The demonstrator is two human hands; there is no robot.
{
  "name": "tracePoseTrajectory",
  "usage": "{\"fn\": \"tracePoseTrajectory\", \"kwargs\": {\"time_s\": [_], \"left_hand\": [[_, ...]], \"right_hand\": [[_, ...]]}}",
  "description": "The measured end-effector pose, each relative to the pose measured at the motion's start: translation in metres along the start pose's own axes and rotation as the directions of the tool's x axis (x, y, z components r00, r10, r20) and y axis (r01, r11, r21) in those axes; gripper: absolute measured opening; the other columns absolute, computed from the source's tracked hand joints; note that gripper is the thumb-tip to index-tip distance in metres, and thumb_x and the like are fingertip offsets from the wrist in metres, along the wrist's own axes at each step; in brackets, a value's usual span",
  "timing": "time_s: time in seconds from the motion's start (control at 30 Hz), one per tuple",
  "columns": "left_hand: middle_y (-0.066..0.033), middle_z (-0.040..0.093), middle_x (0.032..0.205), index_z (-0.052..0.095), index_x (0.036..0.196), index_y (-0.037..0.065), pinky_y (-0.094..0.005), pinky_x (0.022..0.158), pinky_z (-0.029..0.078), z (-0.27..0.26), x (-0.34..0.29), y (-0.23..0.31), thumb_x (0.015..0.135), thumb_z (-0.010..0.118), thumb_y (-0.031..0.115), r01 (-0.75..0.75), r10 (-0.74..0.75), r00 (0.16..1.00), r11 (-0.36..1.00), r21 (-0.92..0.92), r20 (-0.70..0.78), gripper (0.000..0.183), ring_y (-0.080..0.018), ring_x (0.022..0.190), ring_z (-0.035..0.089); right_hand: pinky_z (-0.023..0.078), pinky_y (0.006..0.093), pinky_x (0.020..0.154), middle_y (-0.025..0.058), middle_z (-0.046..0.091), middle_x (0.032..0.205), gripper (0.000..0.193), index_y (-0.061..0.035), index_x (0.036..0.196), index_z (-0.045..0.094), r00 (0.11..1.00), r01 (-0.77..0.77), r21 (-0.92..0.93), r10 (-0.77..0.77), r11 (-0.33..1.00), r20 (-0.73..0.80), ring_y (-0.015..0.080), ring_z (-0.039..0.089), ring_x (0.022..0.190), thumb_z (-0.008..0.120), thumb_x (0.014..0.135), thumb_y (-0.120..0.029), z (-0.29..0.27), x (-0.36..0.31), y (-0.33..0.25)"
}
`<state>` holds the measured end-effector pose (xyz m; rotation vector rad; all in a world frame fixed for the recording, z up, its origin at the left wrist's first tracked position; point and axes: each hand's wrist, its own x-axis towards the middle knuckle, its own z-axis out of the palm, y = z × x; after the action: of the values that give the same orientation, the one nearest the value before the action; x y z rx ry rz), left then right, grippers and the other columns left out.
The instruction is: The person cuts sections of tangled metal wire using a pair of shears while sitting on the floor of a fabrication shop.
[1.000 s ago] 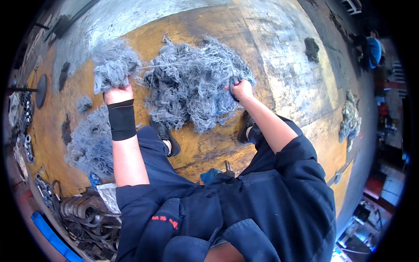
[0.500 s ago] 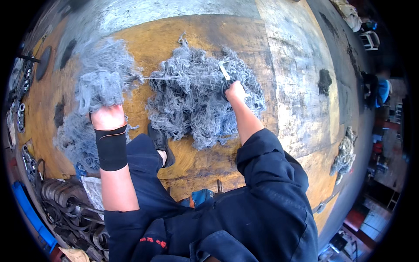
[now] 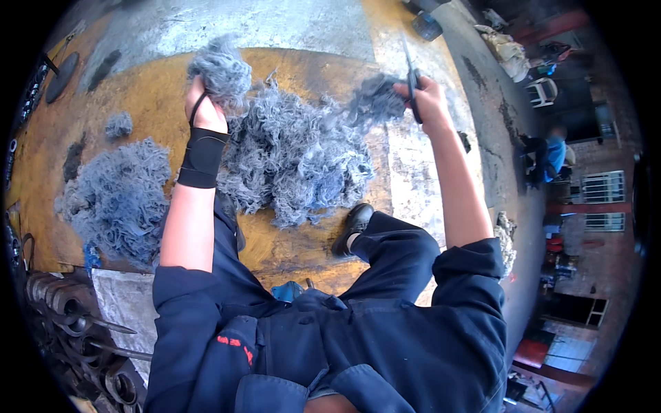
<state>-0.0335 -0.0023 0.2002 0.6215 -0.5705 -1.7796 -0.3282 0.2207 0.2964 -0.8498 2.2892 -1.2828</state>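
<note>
A large tangled pile of grey-blue fibre waste (image 3: 289, 155) lies on the floor between my feet. My left hand (image 3: 206, 110), with a black wrist wrap, is closed around a clump of the fibre (image 3: 226, 72) above the pile's far left side. To the right, my raised right hand (image 3: 432, 103) grips black-handled scissors (image 3: 412, 82), their thin blades pointing away from me. A darker, blurred fibre clump (image 3: 377, 100) hangs at that hand's fingertips. A second fibre pile (image 3: 117, 196) sits at the left, with a small tuft (image 3: 118, 125) beyond it.
Several metal rings (image 3: 65, 306) and rods crowd the lower left beside a pale sheet (image 3: 127, 303). A dark disc (image 3: 63, 77) stands at the far left. Rightward are a white chair (image 3: 542, 91), a person in blue (image 3: 553, 158) and a pale heap (image 3: 506, 241).
My left hand has moved right and away from me with its fibre clump. My right hand has lifted off the pile to the right with the scissors, a dark clump now at its fingers.
</note>
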Motion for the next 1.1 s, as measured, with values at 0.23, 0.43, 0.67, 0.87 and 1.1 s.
{"fn": "tracePoseTrajectory", "kwargs": {"time_s": [0.23, 0.43, 0.67, 0.87, 1.1], "left_hand": [[-0.0043, 0.062, 0.088, 0.055, 0.102, 0.004, -0.0302, 0.067, 0.051, -0.001, -0.015, -0.021, 0.080, 0.052, 0.005, 0.140, -0.169, 0.983, 0.937, 0.320, 0.065, 0.022, -0.0154, 0.076, 0.061], [-0.0064, 0.061, 0.092, 0.053, 0.105, -0.001, -0.0266, 0.068, 0.050, 0.015, -0.055, -0.053, 0.079, 0.050, 0.004, 0.223, -0.359, 0.830, 0.915, 0.337, 0.426, 0.027, -0.0161, 0.075, 0.061], [-0.0070, 0.057, 0.110, 0.052, 0.118, 0.002, -0.0350, 0.085, 0.042, 0.041, -0.102, -0.045, 0.078, 0.067, 0.033, 0.528, -0.771, 0.396, 0.636, 0.563, 0.499, 0.053, -0.0184, 0.101, 0.053], [-0.0019, 0.063, 0.100, 0.063, 0.105, 0.004, -0.0284, 0.084, 0.044, 0.056, -0.104, -0.068, 0.061, 0.083, 0.008, 0.036, -0.711, 0.481, 0.601, 0.798, 0.514, 0.049, -0.0133, 0.094, 0.057], [-0.0102, 0.053, 0.122, 0.044, 0.126, 0.003, -0.0346, 0.091, 0.046, 0.005, -0.031, -0.061, 0.092, 0.050, 0.020, 0.700, -0.598, 0.294, 0.666, 0.258, 0.746, 0.039, -0.0206, 0.109, 0.052]], "right_hand": [[0.040, 0.0194, 0.045, 0.0039, 0.059, 0.067, 0.019, 0.0031, 0.081, 0.060, 0.992, 0.070, 0.321, -0.099, 0.944, 0.073, 0.0078, 0.052, 0.051, 0.072, 0.073, -0.009, -0.032, -0.069, -0.121], [0.040, 0.0207, 0.049, 0.0058, 0.060, 0.067, 0.029, 0.0041, 0.086, 0.061, 0.996, 0.062, 0.148, -0.069, 0.987, 0.047, 0.0102, 0.054, 0.054, 0.075, 0.070, -0.016, 0.019, -0.107, -0.099], [0.042, 0.0214, 0.052, 0.0027, 0.059, 0.072, 0.032, 0.0012, 0.085, 0.059, 0.996, -0.078, 0.343, 0.058, 0.936, 0.070, 0.0071, 0.052, 0.062, 0.077, 0.070, -0.020, 0.082, -0.115, -0.028], [0.050, 0.0209, 0.053, 0.0078, 0.060, 0.079, 0.040, 0.0013, 0.089, 0.055, 0.949, -0.293, 0.630, 0.139, 0.720, 0.283, 0.0104, 0.059, 0.063, 0.075, 0.074, -0.030, 0.084, -0.098, 0.024], [0.047, 0.0280, 0.065, 0.0080, 0.066, 0.091, 0.053, 0.0014, 0.102, 0.054, 0.957, -0.284, 0.596, 0.255, 0.751, 0.135, 0.0160, 0.063, 0.088, 0.067, 0.077, -0.044, 0.072, -0.069, 0.073]]}}
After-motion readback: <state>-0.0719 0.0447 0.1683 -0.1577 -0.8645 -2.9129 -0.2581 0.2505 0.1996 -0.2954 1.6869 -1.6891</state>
